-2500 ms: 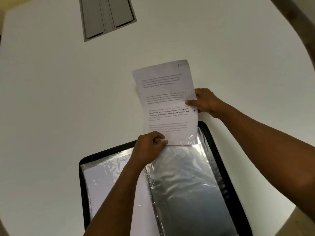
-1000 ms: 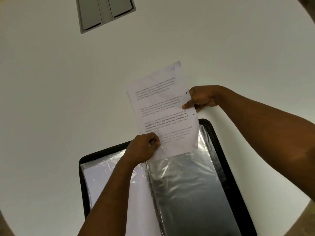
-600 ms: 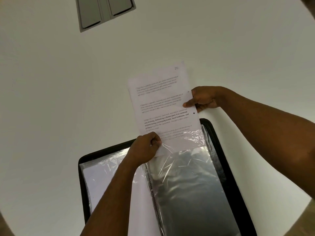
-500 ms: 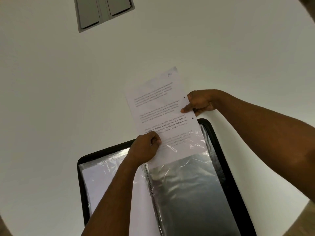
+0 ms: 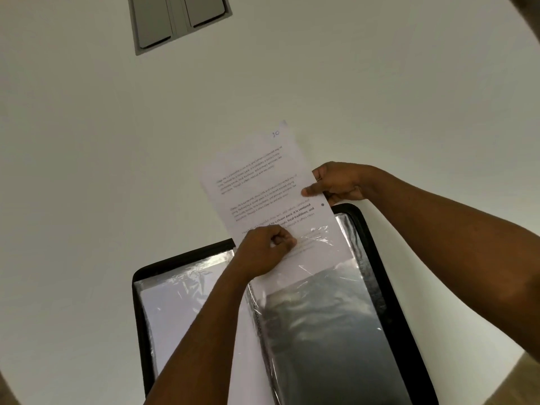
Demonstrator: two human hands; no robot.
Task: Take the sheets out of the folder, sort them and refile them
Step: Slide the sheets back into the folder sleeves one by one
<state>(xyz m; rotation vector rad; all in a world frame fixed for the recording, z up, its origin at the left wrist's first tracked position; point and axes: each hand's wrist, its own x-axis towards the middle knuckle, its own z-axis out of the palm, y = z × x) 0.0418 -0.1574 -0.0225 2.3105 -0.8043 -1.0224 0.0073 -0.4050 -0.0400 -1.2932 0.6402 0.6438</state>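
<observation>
1. refiling judged in hand: the sheet (image 5: pixel 270 200) is partly inside the right-hand sleeve (image 5: pixel 321 317) of the folder (image 5: pixel 388 273).
2. sleeve mouth is pinched by the left hand (image 5: pixel 264 249); the sheet's right edge is pinched by the right hand (image 5: pixel 336 182).
3. next, the sheet needs sliding nearer, squarely.

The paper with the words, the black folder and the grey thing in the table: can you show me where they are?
paper (image 5: pixel 263 188), head view, on its printed middle.
black folder (image 5: pixel 380 258), head view, on its right black rim.
grey thing in the table (image 5: pixel 178 19), head view, on the strip between its two flaps.
</observation>
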